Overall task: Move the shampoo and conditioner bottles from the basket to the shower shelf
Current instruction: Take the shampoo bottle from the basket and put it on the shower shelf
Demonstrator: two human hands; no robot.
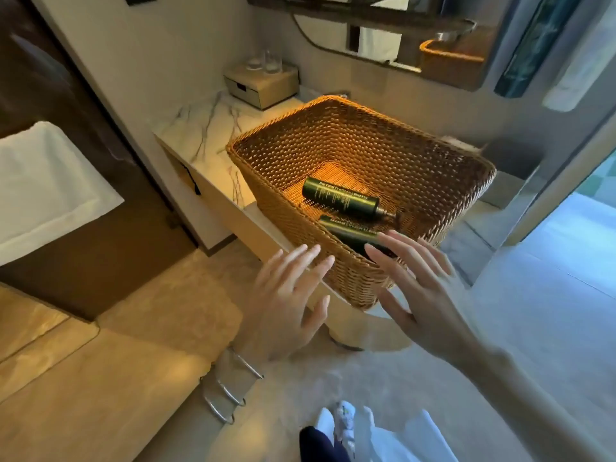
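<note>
A woven wicker basket stands on the edge of a marble counter. Two dark green bottles lie on their sides inside it: the far bottle with its pump pointing right, and the near bottle partly hidden behind the basket's front wall and my fingers. My left hand hovers open just in front of the basket's near wall, fingers spread. My right hand is open too, its fingertips over the near rim and above the near bottle. Neither hand holds anything. No shower shelf is in sight.
A small box with glasses on top sits at the back of the counter. A mirror hangs above. A white towel hangs at the left. A glass shower door and tiled floor lie to the right.
</note>
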